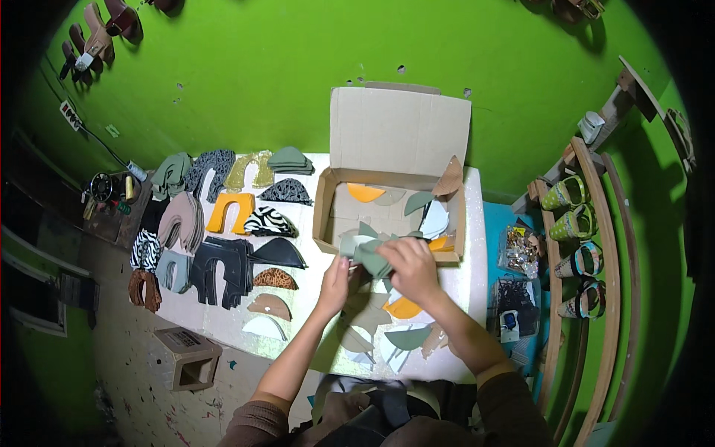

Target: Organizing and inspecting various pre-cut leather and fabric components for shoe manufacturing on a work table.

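Left hand [337,287], right hand [413,270], centre frame, both gripping sage-green half-moon cutouts [369,258] over near edge of cardboard box [322,212]. Neat stacks [221,272], left, look finished; loose mixed cutouts [408,339], lower centre, apparently remain. Desk [475,298] offers bare strip right of box.

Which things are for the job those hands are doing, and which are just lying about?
Probably for the job:
- grey-green curved pieces in the left hand and right hand
- brown cardboard box holding cut pieces
- orange half-moon piece nearby

Probably lying about:
- green patterned sandals on the brown wooden rack
- white power strip on the green wall
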A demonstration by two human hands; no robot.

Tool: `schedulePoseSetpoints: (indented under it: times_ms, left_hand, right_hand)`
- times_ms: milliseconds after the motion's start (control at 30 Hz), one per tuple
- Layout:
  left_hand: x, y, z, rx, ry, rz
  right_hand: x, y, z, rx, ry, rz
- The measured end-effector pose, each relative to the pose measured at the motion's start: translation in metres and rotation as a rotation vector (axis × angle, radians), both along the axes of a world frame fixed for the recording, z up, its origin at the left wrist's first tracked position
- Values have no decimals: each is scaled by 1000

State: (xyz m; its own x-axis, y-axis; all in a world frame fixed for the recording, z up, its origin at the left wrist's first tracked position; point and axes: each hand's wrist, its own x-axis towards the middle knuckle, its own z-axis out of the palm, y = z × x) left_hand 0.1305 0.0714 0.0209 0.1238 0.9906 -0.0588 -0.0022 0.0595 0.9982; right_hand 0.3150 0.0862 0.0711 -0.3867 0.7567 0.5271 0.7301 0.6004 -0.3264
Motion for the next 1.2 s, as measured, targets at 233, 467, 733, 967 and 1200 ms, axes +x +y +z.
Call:
schedulePoseSetpoints:
  times_ms: [233,467,733,967,1200]
  left_hand:
    - [-1,-58,-50,-247,-52,73]
    - [-9,-74,-59,-70,260,228]
    - [-2,-90,-34,186,569,374]
    - [0,-99,-16,134,306,199]
    - [-29,-107,-25,12,431,89]
  right_hand:
    - [1,-69,-47,-1,-113,111]
    - [5,-91,-75,-98,-167,162]
    - [4,-98,-52,-111,129,-62]
    - [-18,-100,-55,-75,119,-19]
    - [-24,-109,-76,-357,38,87]
